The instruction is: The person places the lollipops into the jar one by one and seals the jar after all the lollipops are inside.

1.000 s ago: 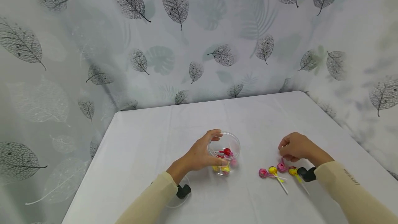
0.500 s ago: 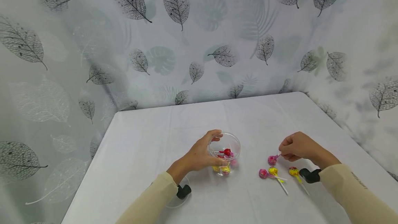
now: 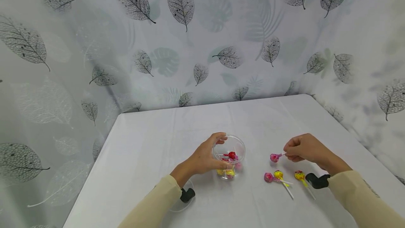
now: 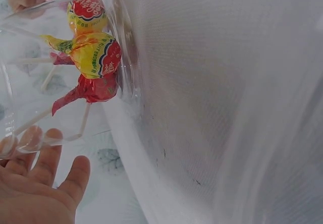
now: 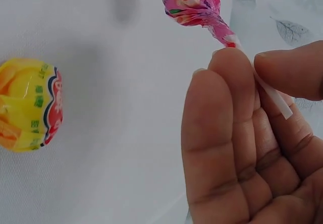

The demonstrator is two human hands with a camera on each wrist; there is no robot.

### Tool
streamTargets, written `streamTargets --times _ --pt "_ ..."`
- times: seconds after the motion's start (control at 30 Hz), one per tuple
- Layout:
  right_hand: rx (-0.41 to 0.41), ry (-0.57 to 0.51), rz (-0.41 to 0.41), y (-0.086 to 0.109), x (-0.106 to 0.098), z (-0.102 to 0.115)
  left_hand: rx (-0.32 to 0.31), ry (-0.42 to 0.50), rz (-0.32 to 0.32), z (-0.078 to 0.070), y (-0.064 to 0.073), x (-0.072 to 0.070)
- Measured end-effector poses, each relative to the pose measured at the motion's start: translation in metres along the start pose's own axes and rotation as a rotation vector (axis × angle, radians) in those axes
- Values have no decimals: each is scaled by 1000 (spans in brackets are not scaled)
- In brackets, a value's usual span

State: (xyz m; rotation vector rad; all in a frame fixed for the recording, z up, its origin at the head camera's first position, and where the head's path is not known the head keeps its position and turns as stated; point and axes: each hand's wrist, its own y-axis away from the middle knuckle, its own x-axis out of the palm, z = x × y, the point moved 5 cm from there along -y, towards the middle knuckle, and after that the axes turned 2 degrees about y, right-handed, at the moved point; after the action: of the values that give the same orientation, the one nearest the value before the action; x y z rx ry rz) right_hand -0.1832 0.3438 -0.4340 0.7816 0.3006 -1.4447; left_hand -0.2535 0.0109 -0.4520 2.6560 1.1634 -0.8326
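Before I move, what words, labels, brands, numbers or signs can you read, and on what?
"UIT", apparently part of a longer word, in green: a yellow-wrapped round lollipop inside the clear plastic cup.
Too blurred: the remaining wrapper print inside that cup.
Too blurred: characters on another yellow lollipop, on the white table.
Too small: dark marks on the beige right sleeve.

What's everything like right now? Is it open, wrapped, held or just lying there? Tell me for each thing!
Left hand: holding the cup
Right hand: pinching a lollipop stick
Clear plastic cup: open on top, with lollipops inside
Lollipops in the cup: wrapped, the ones I can see well
Held pink lollipop: wrapped
Loose pink lollipop: wrapped, lying down
Two loose yellow lollipops: wrapped, lying down
Clear round piece: lying down, partly hidden
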Motion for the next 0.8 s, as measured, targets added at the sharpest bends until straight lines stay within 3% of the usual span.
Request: streamTargets --times 0.33,0.8 --pt "-58 -43 -30 8 1 10 41 25 4 -1 -2 0" --pt "-144 -77 -71 15 -1 34 40 23 4 0 -3 0"
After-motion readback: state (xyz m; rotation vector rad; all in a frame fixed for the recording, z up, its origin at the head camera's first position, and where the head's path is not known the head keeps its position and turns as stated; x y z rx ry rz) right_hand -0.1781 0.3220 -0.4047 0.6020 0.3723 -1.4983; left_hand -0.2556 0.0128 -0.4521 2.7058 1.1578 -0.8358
